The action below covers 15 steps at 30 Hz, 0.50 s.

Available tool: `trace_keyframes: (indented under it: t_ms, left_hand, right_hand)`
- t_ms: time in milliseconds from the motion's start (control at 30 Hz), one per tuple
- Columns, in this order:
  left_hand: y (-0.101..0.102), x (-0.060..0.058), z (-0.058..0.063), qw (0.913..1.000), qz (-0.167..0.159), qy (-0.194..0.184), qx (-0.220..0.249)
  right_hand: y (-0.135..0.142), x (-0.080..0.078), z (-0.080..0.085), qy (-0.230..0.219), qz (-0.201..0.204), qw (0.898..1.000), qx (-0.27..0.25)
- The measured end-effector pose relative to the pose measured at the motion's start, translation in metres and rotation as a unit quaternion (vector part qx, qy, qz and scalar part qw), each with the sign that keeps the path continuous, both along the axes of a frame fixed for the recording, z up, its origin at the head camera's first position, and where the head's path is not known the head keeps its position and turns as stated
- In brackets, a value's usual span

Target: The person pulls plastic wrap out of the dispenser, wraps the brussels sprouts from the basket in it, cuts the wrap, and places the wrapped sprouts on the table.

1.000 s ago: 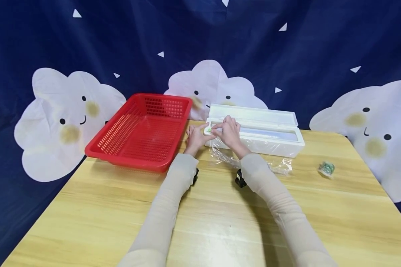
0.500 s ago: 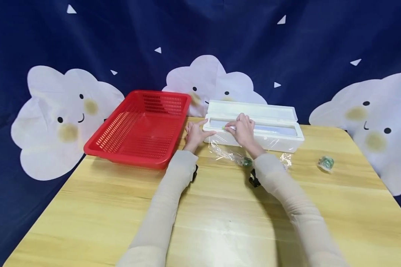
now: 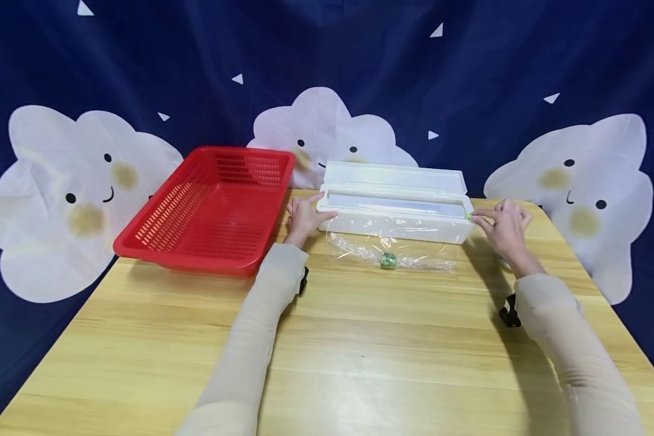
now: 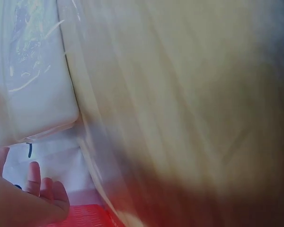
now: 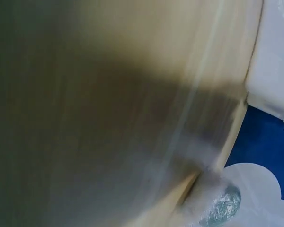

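A long white cling film box (image 3: 398, 227) lies across the back of the table with its lid (image 3: 395, 175) raised behind. Clear film (image 3: 354, 245) hangs over its front onto the table, overlapping a small green wrapped ball (image 3: 389, 260). My left hand (image 3: 303, 219) grips the box's left end, thumb at the front and index finger at the rear corner. At the right end, my right hand (image 3: 505, 227) pinches a small bright green slider (image 3: 469, 216) between thumb and index finger. A second green wrapped ball (image 5: 222, 208) shows in the right wrist view, mostly hidden by my wrist in the head view.
A red plastic basket (image 3: 212, 224) with slotted sides stands left of the box, close to my left hand. Behind the wooden table (image 3: 370, 351) hangs a dark blue curtain (image 3: 360, 54) with white clouds.
My right hand has drawn the green slider from the box's left end along to its right end. The left hand stays at the left end. The view has shifted slightly.
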<state>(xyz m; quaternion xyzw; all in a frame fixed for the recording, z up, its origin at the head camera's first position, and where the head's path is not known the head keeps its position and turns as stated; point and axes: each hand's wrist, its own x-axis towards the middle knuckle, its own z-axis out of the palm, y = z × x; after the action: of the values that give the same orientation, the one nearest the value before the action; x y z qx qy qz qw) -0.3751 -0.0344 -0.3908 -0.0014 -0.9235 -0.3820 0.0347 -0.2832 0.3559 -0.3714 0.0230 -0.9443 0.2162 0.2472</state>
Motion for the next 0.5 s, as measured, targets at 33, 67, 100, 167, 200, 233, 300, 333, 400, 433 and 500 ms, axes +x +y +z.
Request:
trace_keyframes:
  t_ms: [33,67,100,167,200,233,300,333,400,433,500]
  left_hand:
    - [-0.0010,-0.0005,0.0010,1.0000,0.001,-0.002,-0.001]
    - [-0.0017,-0.0010,0.0018,1.0000,0.002,-0.002,-0.002]
    - [-0.0022,-0.0017,0.0023,1.0000,0.003,-0.001,-0.002]
    - [-0.0026,-0.0025,0.0033,1.0000,0.002,-0.001,0.003]
    - [-0.0024,-0.0026,0.0037,1.0000,0.001,0.000,0.005]
    - [-0.0021,-0.0027,0.0038,1.0000,-0.002,0.000,0.004]
    - [-0.0013,-0.0026,0.0042,1.0000,-0.007,-0.001,0.003]
    - [-0.0010,-0.0023,0.0043,1.0000,-0.009,-0.002,0.001]
    - [-0.0001,-0.0017,0.0043,0.9999,-0.011,-0.002,-0.004]
    - [0.0005,-0.0013,0.0043,0.9999,-0.012,-0.003,-0.005]
    - [0.0017,-0.0003,0.0040,0.9999,-0.010,-0.004,-0.007]
  right_hand:
    - [0.0020,0.0009,-0.0002,-0.003,-0.002,1.000,-0.006]
    - [0.0029,0.0012,-0.0004,-0.007,0.000,1.000,-0.010]
    - [0.0032,0.0010,-0.0005,-0.009,0.003,1.000,-0.012]
    - [0.0035,0.0007,0.0000,-0.010,0.005,1.000,-0.017]
    - [0.0036,0.0006,0.0001,-0.010,0.002,1.000,-0.018]
    - [0.0039,0.0007,0.0001,-0.012,0.000,1.000,-0.019]
    - [0.0045,0.0008,0.0000,-0.020,-0.004,1.000,-0.022]
    - [0.0048,0.0008,0.0000,-0.025,-0.005,0.999,-0.026]
    - [0.0056,0.0009,-0.0002,-0.037,-0.008,0.999,-0.030]
    - [0.0058,0.0010,0.0000,-0.042,-0.009,0.999,-0.033]
    - [0.0066,0.0003,0.0001,-0.050,-0.012,0.998,-0.034]
